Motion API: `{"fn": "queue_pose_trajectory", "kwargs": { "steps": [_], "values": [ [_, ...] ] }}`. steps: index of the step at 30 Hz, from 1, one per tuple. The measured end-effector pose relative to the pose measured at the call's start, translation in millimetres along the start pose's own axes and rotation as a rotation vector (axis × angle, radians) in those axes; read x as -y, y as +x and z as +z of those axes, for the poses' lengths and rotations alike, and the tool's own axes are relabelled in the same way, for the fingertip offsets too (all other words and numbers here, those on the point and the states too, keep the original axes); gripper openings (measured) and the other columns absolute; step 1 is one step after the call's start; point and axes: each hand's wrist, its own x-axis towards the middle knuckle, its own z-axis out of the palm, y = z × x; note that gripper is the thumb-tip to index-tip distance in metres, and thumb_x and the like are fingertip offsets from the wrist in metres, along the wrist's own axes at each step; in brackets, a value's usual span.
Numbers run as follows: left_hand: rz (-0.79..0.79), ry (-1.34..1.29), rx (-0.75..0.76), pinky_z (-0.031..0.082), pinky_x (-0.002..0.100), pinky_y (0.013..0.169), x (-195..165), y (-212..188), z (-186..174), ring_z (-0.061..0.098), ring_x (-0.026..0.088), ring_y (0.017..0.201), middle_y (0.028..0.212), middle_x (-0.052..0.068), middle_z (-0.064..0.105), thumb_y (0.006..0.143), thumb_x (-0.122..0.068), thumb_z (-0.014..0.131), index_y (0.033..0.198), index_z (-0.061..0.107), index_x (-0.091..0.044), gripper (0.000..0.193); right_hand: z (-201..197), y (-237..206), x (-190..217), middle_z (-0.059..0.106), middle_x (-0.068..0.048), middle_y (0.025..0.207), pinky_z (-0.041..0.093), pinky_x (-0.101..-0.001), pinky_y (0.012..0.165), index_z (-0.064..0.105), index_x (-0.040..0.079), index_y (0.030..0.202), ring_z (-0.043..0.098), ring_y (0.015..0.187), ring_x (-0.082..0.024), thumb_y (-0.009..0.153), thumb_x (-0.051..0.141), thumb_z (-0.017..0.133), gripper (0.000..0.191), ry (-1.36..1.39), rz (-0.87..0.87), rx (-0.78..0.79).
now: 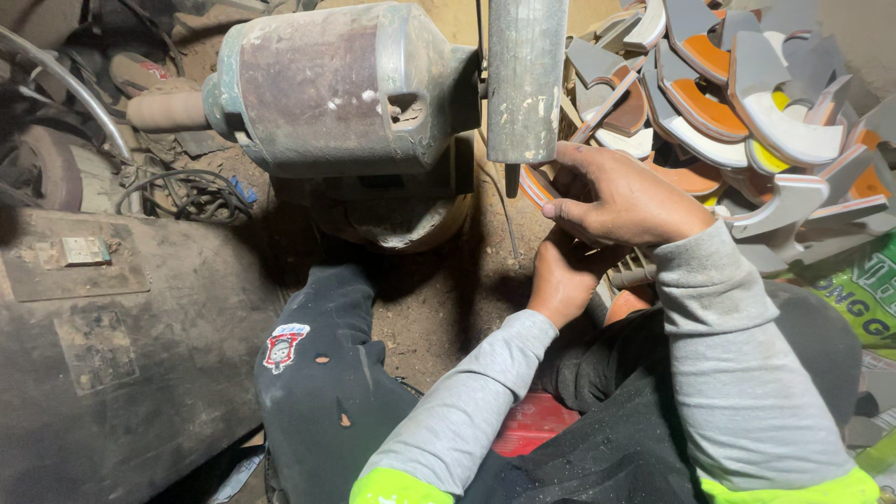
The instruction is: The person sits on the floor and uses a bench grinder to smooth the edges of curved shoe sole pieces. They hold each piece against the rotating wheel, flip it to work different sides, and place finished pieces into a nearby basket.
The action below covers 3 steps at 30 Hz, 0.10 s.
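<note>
tightly, hands (597,233) beside grinder wheel (525,79)

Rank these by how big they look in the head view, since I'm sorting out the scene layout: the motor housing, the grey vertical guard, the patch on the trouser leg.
1. Motor housing, clearly the largest.
2. Grey vertical guard, tall but narrow.
3. Patch on the trouser leg, the smallest, even though it sits nearer the camera.

A dim workshop corner with a bare dirt floor (439,308), dusty and littered. At left lies a large dark metal drum (112,373), worn and stained, with tangled black cables (187,191) and a bent metal pipe (70,89) behind it. A green printed sack (863,299) sits at right.
</note>
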Motion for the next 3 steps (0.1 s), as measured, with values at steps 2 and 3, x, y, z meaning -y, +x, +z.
{"fn": "queue_pose_trajectory", "kwargs": {
  "steps": [2, 3],
  "values": [
    [-0.019, -0.065, 0.023, 0.059, 0.033, 0.092, 3.7, 0.2, -0.9, 0.071, 0.021, 0.109, 0.119, 0.013, 0.072, 0.087, -0.006, 0.078, 0.128, 0.058, 0.006, 0.047, 0.9, 1.8, 3.6, 0.075, -0.02, 0.104, 0.056, -0.0389, 0.083, 0.059, 0.0, 0.132, 0.072, 0.093, -0.031, 0.086, 0.026, 0.076, 0.055, -0.087, 0.147, 0.047],
    [-0.028, -0.098, 0.035, 0.059, 0.034, 0.092, 5.2, 0.9, -1.5, 0.07, 0.021, 0.11, 0.119, 0.013, 0.071, 0.088, -0.005, 0.078, 0.129, 0.058, 0.006, 0.047, 1.1, 3.3, 5.9, 0.075, -0.02, 0.102, 0.056, -0.0396, 0.082, 0.061, 0.002, 0.128, 0.073, 0.091, -0.033, 0.087, 0.027, 0.076, 0.051, -0.131, 0.219, 0.071]
  ]
}}
